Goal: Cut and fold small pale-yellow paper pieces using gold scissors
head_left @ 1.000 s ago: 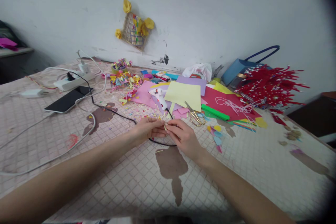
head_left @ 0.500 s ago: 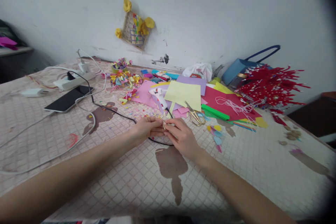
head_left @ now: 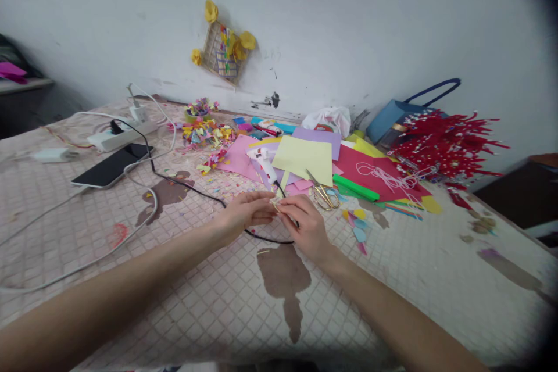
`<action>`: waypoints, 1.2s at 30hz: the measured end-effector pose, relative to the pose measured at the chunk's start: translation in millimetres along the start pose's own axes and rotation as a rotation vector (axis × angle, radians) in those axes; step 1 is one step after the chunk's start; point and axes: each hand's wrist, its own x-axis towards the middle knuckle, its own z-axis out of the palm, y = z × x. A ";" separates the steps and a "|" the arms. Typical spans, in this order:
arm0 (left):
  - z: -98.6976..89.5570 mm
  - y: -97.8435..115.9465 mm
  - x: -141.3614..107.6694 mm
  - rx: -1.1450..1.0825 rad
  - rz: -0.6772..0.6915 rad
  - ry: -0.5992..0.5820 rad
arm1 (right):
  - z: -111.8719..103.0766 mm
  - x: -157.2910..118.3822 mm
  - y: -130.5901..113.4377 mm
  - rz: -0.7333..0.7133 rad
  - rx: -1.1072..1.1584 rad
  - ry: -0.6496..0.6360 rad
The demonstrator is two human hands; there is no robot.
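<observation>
My left hand (head_left: 244, 215) and my right hand (head_left: 304, 225) meet above the middle of the table. Between their fingertips is a small pale yellow strip (head_left: 275, 204), pinched from both sides; its full shape is too small to tell. Just beyond the hands lies a white glue gun (head_left: 263, 164), its black cord (head_left: 204, 193) looping beneath them. Gold-handled scissors (head_left: 324, 193) rest to the right of the glue gun, beside a pale yellow sheet (head_left: 304, 158).
A black phone (head_left: 112, 166) and a white power strip (head_left: 122, 135) with cables lie left. Paper scraps (head_left: 209, 132) are piled at the back. A green strip (head_left: 356, 187), red paper (head_left: 379, 172), white string (head_left: 392, 177) and red fuzzy stems (head_left: 444, 142) are right.
The fingers have shifted slightly around the small strip, and the left fingers look a little straighter. The whole view has moved slightly.
</observation>
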 end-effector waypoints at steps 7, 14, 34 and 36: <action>-0.2 -3.9 0.2 0.366 0.262 -0.035 | 1.9 2.4 -0.6 0.433 0.417 0.042; -1.9 -0.9 0.9 0.420 0.245 -0.017 | 8.4 -0.2 0.3 0.616 0.735 -0.016; -6.0 3.9 2.5 0.411 0.166 -0.046 | 4.4 10.0 1.1 0.624 0.743 -0.131; -6.1 3.8 2.6 0.425 0.175 -0.041 | 3.9 10.5 2.1 0.592 0.698 -0.145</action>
